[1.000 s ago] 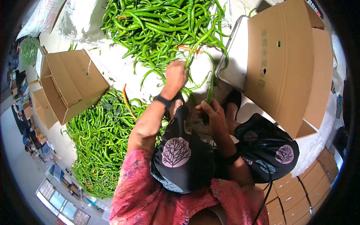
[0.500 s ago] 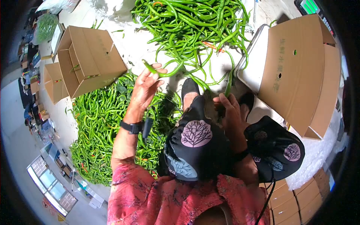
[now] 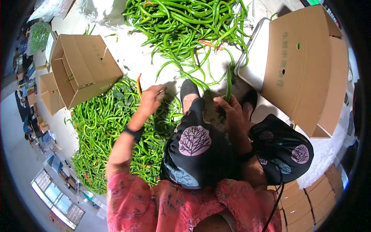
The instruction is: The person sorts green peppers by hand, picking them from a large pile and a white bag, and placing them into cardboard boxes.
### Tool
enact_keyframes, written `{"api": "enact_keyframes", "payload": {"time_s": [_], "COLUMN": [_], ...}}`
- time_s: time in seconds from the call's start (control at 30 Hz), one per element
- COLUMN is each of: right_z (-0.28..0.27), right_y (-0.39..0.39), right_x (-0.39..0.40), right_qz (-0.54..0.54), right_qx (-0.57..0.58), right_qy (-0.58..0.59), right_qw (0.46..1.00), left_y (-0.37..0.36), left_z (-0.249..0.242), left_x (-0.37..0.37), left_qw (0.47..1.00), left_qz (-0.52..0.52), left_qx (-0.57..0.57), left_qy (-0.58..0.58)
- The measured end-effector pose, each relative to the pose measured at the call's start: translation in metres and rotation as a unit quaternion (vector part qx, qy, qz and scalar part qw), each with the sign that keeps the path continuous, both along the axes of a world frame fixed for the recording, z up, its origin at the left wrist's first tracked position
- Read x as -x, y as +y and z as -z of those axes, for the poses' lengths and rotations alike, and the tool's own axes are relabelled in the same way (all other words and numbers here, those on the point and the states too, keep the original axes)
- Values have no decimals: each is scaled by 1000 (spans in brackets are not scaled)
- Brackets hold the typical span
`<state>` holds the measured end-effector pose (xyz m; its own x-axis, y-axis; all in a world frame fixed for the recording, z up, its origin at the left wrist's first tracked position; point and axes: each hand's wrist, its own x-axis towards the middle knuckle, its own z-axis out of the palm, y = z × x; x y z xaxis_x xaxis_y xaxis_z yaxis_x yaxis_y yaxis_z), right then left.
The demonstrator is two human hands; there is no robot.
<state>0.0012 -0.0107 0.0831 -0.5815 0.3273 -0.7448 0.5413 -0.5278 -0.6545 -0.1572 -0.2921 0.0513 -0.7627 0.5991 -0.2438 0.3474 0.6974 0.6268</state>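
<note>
My left hand [image 3: 151, 100] is closed and slightly blurred above the near edge of the big heap of green chili peppers [image 3: 96, 135]. An orange-red chili pepper [image 3: 138, 84] sticks out of it on the side away from my fingertips. Between my legs and the right box, my right hand [image 3: 231, 108] grips a long green chili pepper [image 3: 228, 83], which points upward. Ahead of my feet lies a second pile of green chili peppers [image 3: 189, 23], with a red chili pepper [image 3: 210, 44] at its near edge.
An open cardboard box [image 3: 91, 63] stands at the left, a smaller carton [image 3: 49, 91] beside it. At the right, a large cardboard box [image 3: 301, 65] rests by a white tray [image 3: 251, 58]. My black shoe [image 3: 189, 91] is between the piles. Stacked cartons [image 3: 305, 205] lie behind right.
My left hand has moved back from the far pile toward the big heap. The green chili pepper it held is gone from it; an orange-red one now shows there. My right hand keeps its pepper.
</note>
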Motion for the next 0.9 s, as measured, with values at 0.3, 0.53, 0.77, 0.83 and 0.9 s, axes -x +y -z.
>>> {"api": "enact_keyframes", "payload": {"time_s": [0.3,0.53,0.77,0.83,0.9], "right_z": [-11,-14,-13,-8,-8], "right_y": [7,5,15,15,15], "right_x": [1,3,0,-4,-4], "right_qz": [-7,11,11,62,76], "right_qx": [8,26,4,3,6], "right_qy": [-35,-20,-54,-23,-14], "right_qw": [999,999,998,998,997], "left_y": [116,104,95,70,29], "left_z": [140,121,55,39,5], "left_x": [20,34,13,15,11], "left_qw": [953,930,993,921,965], "left_qz": [96,217,-56,-226,-169], "left_qx": [166,202,-76,-248,-69], "left_qy": [235,216,-68,-200,-190]}}
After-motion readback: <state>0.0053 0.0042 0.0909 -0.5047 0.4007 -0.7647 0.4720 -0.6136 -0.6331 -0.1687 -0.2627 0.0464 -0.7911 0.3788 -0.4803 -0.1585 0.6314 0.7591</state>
